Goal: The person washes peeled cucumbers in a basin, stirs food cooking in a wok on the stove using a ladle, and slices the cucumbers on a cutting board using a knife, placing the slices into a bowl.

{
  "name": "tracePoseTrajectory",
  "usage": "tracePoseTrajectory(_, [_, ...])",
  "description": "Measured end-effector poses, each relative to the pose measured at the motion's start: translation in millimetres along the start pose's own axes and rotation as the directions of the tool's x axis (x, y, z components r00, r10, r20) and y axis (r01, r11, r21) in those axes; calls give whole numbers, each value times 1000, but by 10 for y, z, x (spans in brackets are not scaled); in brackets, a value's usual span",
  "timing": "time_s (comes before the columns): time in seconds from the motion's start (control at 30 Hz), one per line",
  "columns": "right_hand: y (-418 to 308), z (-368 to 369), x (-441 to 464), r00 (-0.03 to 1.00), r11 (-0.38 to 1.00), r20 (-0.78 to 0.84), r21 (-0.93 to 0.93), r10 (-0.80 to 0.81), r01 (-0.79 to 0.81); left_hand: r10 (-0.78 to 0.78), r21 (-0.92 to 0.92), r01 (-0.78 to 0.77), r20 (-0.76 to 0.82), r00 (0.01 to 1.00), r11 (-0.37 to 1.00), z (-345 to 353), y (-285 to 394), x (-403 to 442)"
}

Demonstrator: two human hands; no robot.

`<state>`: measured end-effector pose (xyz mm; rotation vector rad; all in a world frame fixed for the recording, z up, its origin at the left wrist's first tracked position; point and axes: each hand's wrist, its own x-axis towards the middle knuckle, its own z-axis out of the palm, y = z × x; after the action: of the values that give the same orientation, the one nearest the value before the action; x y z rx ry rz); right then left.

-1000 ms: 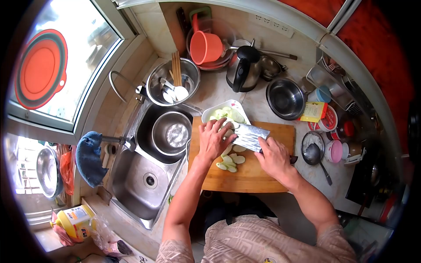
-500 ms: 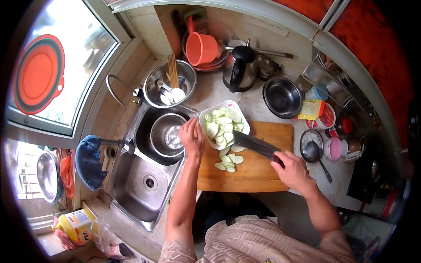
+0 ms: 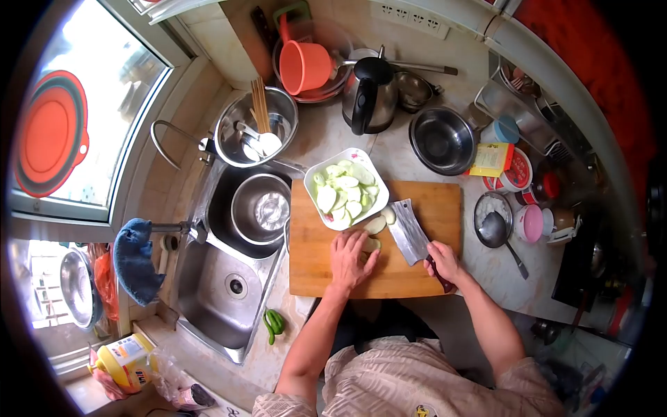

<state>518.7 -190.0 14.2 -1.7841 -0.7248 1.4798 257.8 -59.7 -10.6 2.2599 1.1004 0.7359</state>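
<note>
My right hand [image 3: 443, 263] is closed around the dark handle of a cleaver [image 3: 408, 233], whose blade lies over the wooden cutting board [image 3: 319, 274]. Pale green vegetable slices [image 3: 375, 224] lie left of the blade. My left hand [image 3: 353, 259] is spread low over the board, its fingers over some of these slices and partly hiding them. Beyond it, a white square dish [image 3: 381, 182] heaped with similar slices rests on the board's back left part.
Left of the board is a double sink [image 3: 215, 288] with a steel bowl [image 3: 260, 208] in it. Green peppers [image 3: 274, 323] lie near its front corner. Behind stand a kettle [image 3: 372, 97] and a dark bowl [image 3: 442, 141]; a ladle pan [image 3: 492, 219] is at right.
My left hand has moved from beside the dish down onto the loose slices. My right hand has drawn the cleaver back from the dish toward me. The green peppers have come into view.
</note>
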Motion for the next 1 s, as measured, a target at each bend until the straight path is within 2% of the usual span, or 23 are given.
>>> tracePoseTrajectory(0.1, [-37, 6, 43, 999, 999, -33, 8, -41, 41, -35, 66, 41, -100, 994, 997, -52, 77, -4])
tracePoseTrajectory(0.13, [41, -22, 63, 998, 997, -53, 66, -33, 36, -2, 124, 11, -74, 997, 992, -88, 128, 60])
tracePoseTrajectory(0.23, [29, -150, 38, 999, 999, -18, 32, 38, -37, -40, 112, 40, 3, 999, 993, -23, 229, 261])
tracePoseTrajectory(0.27, [26, -178, 39, 999, 999, -1, 14, 42, -42, -20, 160, 16, 23, 1000, 987, -22, 285, 336])
tracePoseTrajectory(0.37, [-36, -229, 15, 995, 995, 72, -81, 72, -66, 13, 121, -23, 84, 996, 992, 51, 230, 312])
tracePoseTrajectory(0.4, [-68, -232, 5, 990, 988, 107, -136, 91, -76, -17, 48, 11, 141, 990, 999, 68, 177, 245])
tracePoseTrajectory(0.5, [-117, -140, -36, 978, 969, 165, -230, 126, -86, 109, 15, -108, -28, 994, 994, -40, 63, 34])
tracePoseTrajectory(0.63, [-108, 173, -159, 978, 959, 153, -268, 142, -97, -187, 97, 200, -126, 974, 975, -52, 234, -230])
tracePoseTrajectory(0.7, [-92, 325, -181, 971, 951, 189, -296, 145, -85, -252, 97, 261, -92, 963, 961, 50, 369, -250])
tracePoseTrajectory(0.87, [-115, 768, -369, 976, 960, 181, -269, 123, -71, -314, 104, 342, -218, 924, 934, 185, 460, -183])
tracePoseTrajectory(1.0, [-150, 937, -483, 965, 966, 208, -237, 158, -107, -279, -69, 273, -344, 897, 960, 307, 307, -303])
